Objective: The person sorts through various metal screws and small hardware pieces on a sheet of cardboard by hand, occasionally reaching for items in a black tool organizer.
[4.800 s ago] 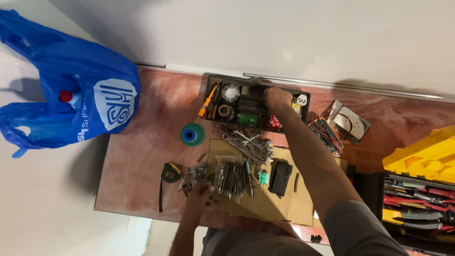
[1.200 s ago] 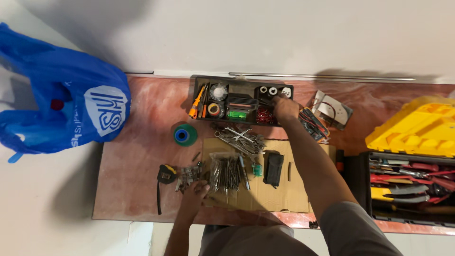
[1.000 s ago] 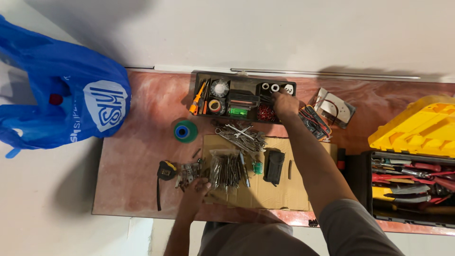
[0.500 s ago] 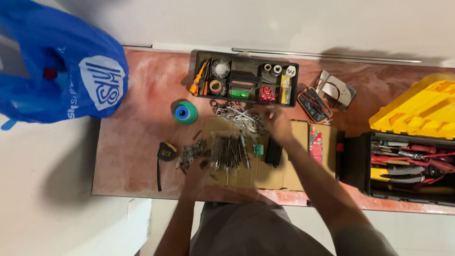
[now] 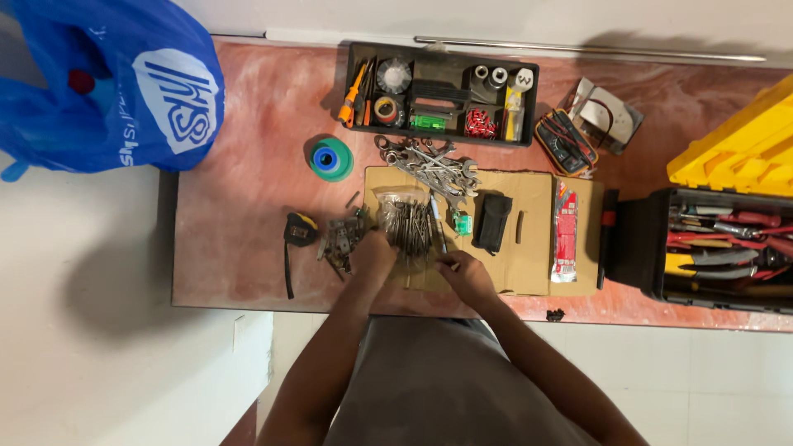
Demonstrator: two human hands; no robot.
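A clear bag of long nails (image 5: 406, 225) lies on a flat sheet of cardboard (image 5: 529, 252) on the reddish table (image 5: 239, 215). My left hand (image 5: 373, 253) rests on the bag's near left corner, fingers curled onto it. Just to the right, my right hand (image 5: 467, 277) has its fingertips at the near end of the nails; its grip is hidden. A small heap of metal fittings (image 5: 339, 241) lies left of my left hand. A blue pen (image 5: 438, 231) and a small green part (image 5: 462, 223) lie right of the nails.
A black organizer tray (image 5: 358, 56) stands at the back, with loose wrenches (image 5: 429, 161) before it. Also here: green tape roll (image 5: 331, 158), tape measure (image 5: 299, 230), black pouch (image 5: 494, 221), red packet (image 5: 565, 233), multimeter (image 5: 565, 140), blue plastic bag (image 5: 116, 83), open yellow toolbox (image 5: 727, 215).
My right hand left the back tray and came down over the cardboard to the near end of the nails. The left hand shifted up onto the bag. The view tilted downward.
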